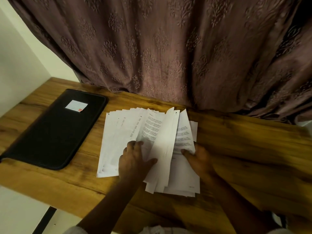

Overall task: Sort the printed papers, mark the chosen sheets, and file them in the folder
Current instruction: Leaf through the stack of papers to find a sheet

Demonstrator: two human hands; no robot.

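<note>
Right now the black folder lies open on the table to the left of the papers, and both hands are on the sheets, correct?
Not quite: the folder is closed, not open, with its white label facing up, as the head view shows. The rest holds: it lies left of the papers, and the left hand and right hand are both on the sheets.

We see a grained, faintly glossy wooden table (236, 149), matt white paper sheets (118, 141), a matt black folder (55, 132) — and an embossed cloth curtain (168, 48).
</note>
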